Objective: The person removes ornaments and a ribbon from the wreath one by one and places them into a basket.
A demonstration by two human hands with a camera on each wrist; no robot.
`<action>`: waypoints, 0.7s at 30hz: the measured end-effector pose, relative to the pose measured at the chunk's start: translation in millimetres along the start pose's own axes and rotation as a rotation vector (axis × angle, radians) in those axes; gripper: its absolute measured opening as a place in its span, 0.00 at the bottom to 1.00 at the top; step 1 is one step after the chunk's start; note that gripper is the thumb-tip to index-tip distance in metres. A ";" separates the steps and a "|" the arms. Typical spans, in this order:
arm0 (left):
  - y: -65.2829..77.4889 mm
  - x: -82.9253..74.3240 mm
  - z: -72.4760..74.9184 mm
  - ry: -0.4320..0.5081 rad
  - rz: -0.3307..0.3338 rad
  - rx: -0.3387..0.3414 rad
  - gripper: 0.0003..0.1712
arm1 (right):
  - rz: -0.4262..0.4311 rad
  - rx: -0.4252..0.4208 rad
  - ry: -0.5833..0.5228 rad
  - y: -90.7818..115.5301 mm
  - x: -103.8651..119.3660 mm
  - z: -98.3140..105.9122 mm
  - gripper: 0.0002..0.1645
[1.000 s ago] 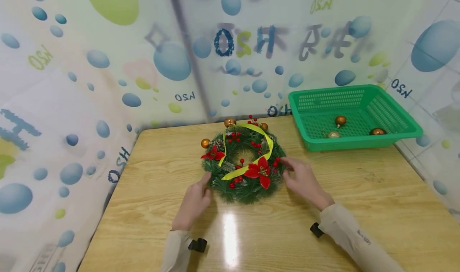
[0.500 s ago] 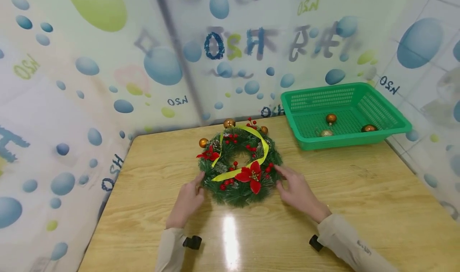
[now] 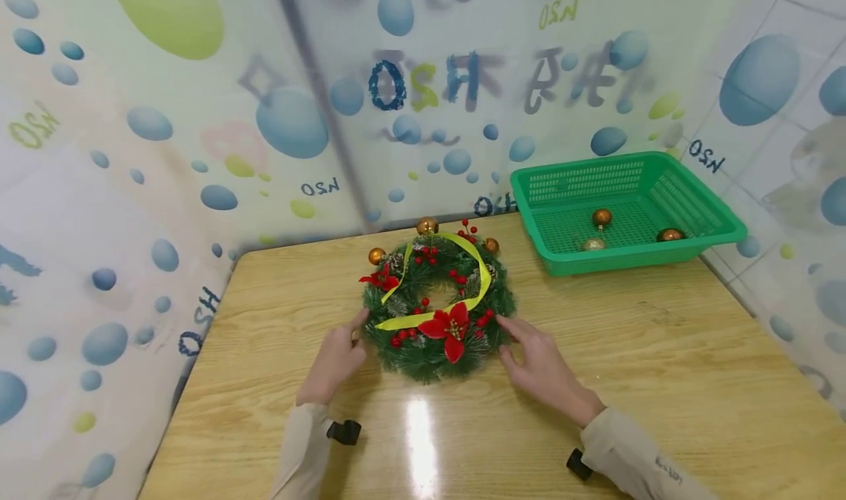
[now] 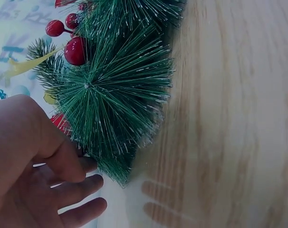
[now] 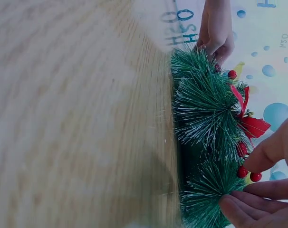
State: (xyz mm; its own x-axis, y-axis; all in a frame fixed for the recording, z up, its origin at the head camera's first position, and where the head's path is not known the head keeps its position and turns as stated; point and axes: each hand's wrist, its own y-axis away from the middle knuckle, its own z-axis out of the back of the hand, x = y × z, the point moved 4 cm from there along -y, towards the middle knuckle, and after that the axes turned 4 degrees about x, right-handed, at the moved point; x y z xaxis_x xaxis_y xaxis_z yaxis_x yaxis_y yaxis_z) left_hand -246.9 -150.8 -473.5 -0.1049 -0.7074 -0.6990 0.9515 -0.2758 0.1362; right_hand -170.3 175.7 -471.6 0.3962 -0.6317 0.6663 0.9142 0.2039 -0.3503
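Turns the wreath (image 3: 423,364) slightly clockwise compared with one second ago, bringing the large red flower (image 3: 452,329) farther left along the near side and the topmost gold ball (image 3: 427,226) farther right; brings the right hand (image 3: 543,371) lower in the frame as well. Pinches the wreath's left edge between thumb and forefinger of the left hand (image 3: 332,364), with other fingers reaching out loosely below, at the lower left of the left wrist view. Grips the right edge with the right hand, thumb beside red berries (image 5: 242,171) and fingertips bent against the green needles, at the lower right of the right wrist view. Rests the wreath on the wooden table (image 3: 264,353), around the middle of the head view. Bears a loose yellow ribbon (image 3: 487,274) curving over the wreath's top, a smaller red flower (image 3: 380,278) at its left, and two more gold balls on its rim, to the left (image 3: 377,256) and upper right (image 3: 491,245). Wears pale sleeves (image 3: 634,448) toward the bottom of the frame, with a black wrist device (image 3: 344,432) near each cuff. Farther out, at the upper right, near the patterned wall covering (image 3: 390,162), shows a green basket (image 3: 615,261) holding three ornament balls (image 3: 601,217), all apart.
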 end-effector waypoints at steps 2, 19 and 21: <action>1.8 2.4 2.5 0.007 0.012 0.005 0.43 | -0.001 0.004 -0.010 -0.3 1.2 -2.6 0.31; 70.2 -20.8 -24.2 0.012 -0.106 -0.049 0.44 | -0.106 0.004 -0.038 -49.7 -42.0 27.8 0.27; 74.5 -23.1 -30.9 0.002 -0.130 -0.056 0.45 | -0.099 0.013 -0.022 -54.2 -45.3 26.0 0.27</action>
State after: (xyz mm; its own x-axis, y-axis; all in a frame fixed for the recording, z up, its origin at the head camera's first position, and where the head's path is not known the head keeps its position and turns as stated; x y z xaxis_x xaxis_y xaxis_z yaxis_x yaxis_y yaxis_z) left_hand -164.6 -134.8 -468.9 -0.2279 -0.6670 -0.7093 0.9446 -0.3283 0.0052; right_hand -235.6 212.6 -465.7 0.3055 -0.6324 0.7119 0.9499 0.1506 -0.2738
